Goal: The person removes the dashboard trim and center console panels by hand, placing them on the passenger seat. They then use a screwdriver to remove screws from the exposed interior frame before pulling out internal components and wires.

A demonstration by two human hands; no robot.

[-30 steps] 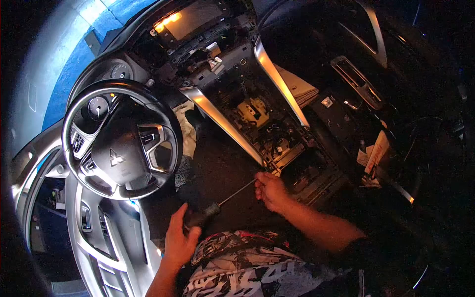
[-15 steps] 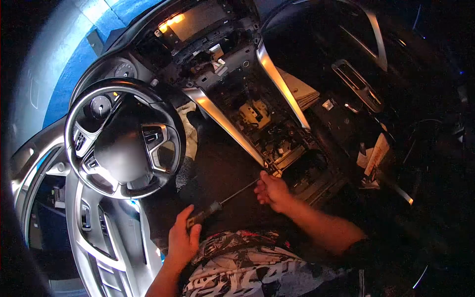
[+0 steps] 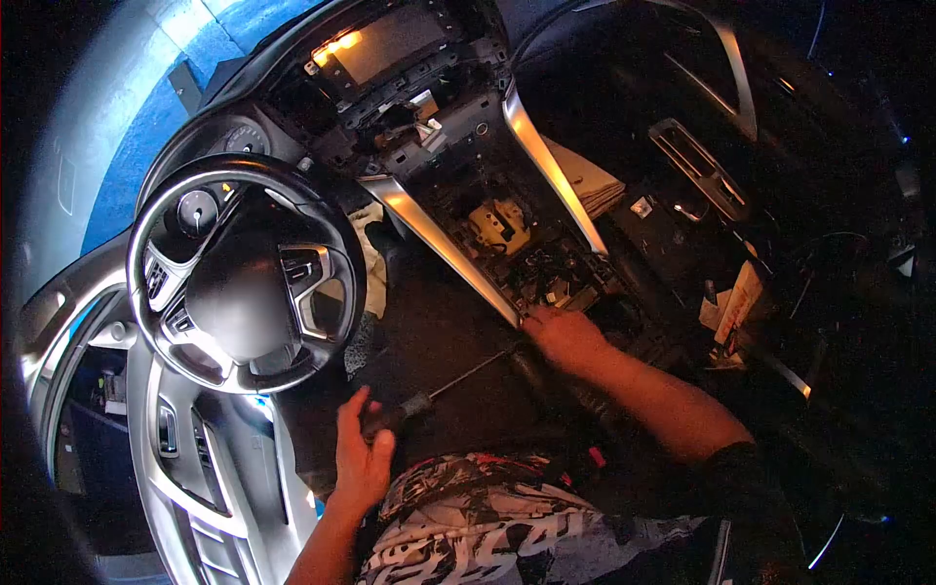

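Observation:
My left hand [image 3: 363, 456] is low in the middle, thumb and fingers spread apart. Right beside its fingers is the dark handle of a long screwdriver [image 3: 470, 376], whose thin shaft points up and right toward the console. At the rear of the stripped centre console [image 3: 554, 283], my right hand [image 3: 570, 343] reaches in with bent fingers close together, touching the lower end of the left silver trim strip [image 3: 444, 244]. Its fingertips are partly hidden, so what they grip cannot be made out. A second silver trim strip [image 3: 556, 166] runs along the console's far side.
The steering wheel [image 3: 343, 283] stands at the left, by the open driver's door [image 3: 210, 453]. Above the console, the dashboard around the screen [image 3: 390, 49] has its trim removed. On the dark right side lie a slotted trim piece [image 3: 697, 166] and papers [image 3: 739, 302].
My right hand has moved from near the screwdriver's tip up and right onto the console's rear end. The left hand's fingers have loosened from around the screwdriver handle.

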